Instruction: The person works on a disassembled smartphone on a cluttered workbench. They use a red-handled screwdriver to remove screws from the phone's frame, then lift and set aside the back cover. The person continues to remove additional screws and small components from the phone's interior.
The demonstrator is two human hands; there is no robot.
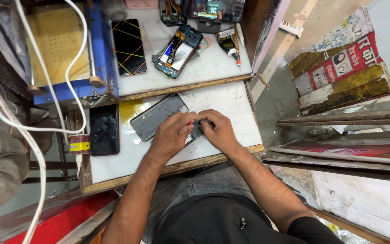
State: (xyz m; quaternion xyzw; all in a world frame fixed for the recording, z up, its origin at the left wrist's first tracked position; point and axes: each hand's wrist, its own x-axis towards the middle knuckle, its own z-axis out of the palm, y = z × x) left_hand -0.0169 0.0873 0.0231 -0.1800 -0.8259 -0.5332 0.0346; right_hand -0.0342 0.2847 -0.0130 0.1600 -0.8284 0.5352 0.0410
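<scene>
Currently both hands meet over a dark phone body lying flat and slightly diagonal on the white lower counter, near its middle. The left hand covers the phone's near right end, fingers curled down, and a small red-tipped thing, possibly a tool handle, shows between the thumb and first finger; too small to name. The right hand sits just beside it, fingers bent and pinched close onto a small dark part at the phone's edge. Whether that part is gripped or only pressed, I cannot tell.

Step in hand, as I judge it: fine work on the opened phone at its right end, one hand steadying, the other working a small piece. Any further move calls for a light touch and a steady phone body, since the piece is tiny and the hands crowd each other.

Around:
- a black screen panel lies left of the phone, apart from it
- a yellow sheet peeks out under the phone's far left corner
- on the upper counter, a dark phone with coloured lines and an opened phone showing its boards
- a blue machine with white cables at left
</scene>
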